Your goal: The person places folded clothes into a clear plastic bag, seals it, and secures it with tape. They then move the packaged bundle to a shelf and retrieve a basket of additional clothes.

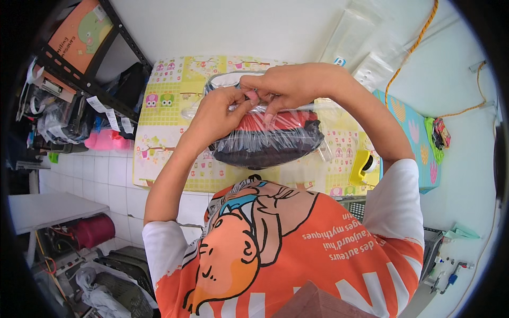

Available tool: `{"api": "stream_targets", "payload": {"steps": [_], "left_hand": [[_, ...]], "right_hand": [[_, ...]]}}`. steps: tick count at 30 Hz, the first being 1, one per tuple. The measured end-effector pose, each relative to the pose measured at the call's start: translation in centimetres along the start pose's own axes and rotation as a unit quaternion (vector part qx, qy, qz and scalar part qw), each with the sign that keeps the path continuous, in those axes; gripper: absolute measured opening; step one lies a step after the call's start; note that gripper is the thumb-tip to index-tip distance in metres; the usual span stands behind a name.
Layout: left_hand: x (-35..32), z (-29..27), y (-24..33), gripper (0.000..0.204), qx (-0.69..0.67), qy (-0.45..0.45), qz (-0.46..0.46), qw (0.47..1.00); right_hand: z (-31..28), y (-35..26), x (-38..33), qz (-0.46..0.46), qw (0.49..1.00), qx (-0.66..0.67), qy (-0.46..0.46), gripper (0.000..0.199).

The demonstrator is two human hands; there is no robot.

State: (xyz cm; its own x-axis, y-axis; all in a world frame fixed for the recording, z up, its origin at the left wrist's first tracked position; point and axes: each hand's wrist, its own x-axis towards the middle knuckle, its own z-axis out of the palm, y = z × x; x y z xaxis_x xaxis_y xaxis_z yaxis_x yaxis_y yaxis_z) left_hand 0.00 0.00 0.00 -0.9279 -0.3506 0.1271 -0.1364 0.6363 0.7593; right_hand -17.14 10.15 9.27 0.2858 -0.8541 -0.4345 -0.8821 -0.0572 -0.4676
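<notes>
In front of me on the table lies a bundle of folded cloth, dark with a red band [286,121], inside a clear plastic bag [254,144]. A white and dark part shows at its far side. My left hand [225,108] is closed on the bag's plastic near the top middle of the bundle, thumb and fingers pinched together. Right beside it, my right hand [289,87] bends over the same spot, its fingers curled on the plastic and one fingertip near the red band. The two hands almost meet, and the exact bit of plastic between the fingertips is partly hidden.
A patterned yellow-green cover [164,135] spreads over the table. A yellow tape dispenser [363,167] stands at its right. Clear plastic bags [355,32] hang on the wall at far right. A dark metal shelf [79,79] stands left. A basket [127,297] sits lower left.
</notes>
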Motion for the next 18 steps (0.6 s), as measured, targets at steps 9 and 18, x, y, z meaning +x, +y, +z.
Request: {"api": "stream_targets", "payload": {"steps": [9,18], "left_hand": [[0.0,0.4,-0.8,0.028,0.044,0.06,0.071,0.995],[0.1,0.1,-0.2,0.036,0.045,0.057,0.075,0.995]], "right_hand": [[1.2,0.4,1.1,0.01,0.975,-0.193,0.108,0.053],[1.7,2.9,-1.2,0.101,0.917,-0.171,0.345,0.052]]}}
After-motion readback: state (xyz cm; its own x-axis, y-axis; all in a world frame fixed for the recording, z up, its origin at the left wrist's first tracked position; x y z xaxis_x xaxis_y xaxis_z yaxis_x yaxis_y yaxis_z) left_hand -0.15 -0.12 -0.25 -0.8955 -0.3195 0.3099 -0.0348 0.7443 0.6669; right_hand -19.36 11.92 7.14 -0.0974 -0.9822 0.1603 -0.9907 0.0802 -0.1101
